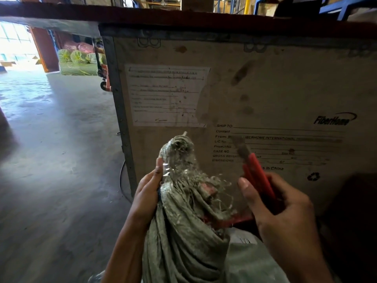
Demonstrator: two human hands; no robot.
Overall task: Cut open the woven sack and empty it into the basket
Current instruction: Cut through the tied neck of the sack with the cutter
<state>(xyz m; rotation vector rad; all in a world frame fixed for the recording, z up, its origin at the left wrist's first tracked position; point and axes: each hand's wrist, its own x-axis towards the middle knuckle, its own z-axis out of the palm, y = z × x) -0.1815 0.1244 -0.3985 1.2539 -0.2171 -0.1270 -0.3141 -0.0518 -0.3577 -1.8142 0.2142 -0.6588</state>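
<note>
A grey-green woven sack stands upright in front of me, its neck bunched and wrapped in clear tape at the top. The weave below the neck is frayed and torn, and something pink and red shows through the hole. My left hand grips the sack's neck from the left. My right hand holds red-handled scissors to the right of the neck, blades pointing up and blurred, apart from the sack. A red edge, perhaps the basket, shows behind the sack.
A large plywood crate with a paper label and printed shipping text stands directly ahead. Bare concrete floor stretches to the left towards a bright doorway, with green rolled bundles and a pallet truck beyond.
</note>
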